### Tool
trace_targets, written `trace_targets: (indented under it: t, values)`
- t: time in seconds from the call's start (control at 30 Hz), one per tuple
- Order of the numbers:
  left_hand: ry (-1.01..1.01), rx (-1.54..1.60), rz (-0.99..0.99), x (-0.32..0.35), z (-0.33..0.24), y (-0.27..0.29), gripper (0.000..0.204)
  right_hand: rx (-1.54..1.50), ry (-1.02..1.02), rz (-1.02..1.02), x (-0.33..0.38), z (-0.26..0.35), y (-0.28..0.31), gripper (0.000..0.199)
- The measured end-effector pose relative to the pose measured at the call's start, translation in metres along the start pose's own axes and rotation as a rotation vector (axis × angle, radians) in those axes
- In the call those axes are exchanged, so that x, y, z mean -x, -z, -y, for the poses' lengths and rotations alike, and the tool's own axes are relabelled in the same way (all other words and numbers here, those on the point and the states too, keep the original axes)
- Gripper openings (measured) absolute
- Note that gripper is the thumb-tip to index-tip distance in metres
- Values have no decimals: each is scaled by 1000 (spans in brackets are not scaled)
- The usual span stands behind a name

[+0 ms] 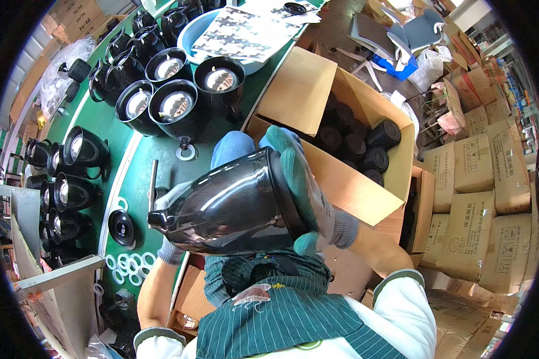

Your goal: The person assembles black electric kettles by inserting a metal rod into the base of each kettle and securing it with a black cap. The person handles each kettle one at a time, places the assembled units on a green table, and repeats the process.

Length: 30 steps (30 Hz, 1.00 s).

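Note:
A glossy black thermos jug lies tilted on its side in front of me, its wide dark-rimmed end toward my right. My right hand, in a grey and green work glove, wraps round that wide end, with the thumb below. At the opposite, narrower end is my left hand, in a grey glove. It rests against the jug's far side, and the jug hides most of its fingers. A thin metal rod stands up beside this end. A round black lid lies on the green table near my left hand.
Several black jugs with silvery insides stand at the table's far side, and more are at left. White rings lie at near left. A carton of black round parts stands right, before stacked cartons. Printed sheets cover a blue basin.

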<state>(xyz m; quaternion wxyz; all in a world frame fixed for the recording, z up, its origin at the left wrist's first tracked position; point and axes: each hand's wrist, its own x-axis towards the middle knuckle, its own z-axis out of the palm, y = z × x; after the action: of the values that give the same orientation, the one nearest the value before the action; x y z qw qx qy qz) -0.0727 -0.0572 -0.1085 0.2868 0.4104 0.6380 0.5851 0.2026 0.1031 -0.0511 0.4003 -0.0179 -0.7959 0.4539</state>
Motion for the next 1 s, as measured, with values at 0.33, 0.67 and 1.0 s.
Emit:
trace_targets:
  t: [0.33,0.67,1.0]
  values:
    - [-375,-477,32,-7,-66,-36,46,-599,-547,-322,19,-30,27,65]
    - [-204,-1302,-152,-4,74,38,76,-47,-238,476,-22,-21,57,94]
    - [186,-279,115,-36,19,18,61,-677,-597,-54,27,-72,-34,135]
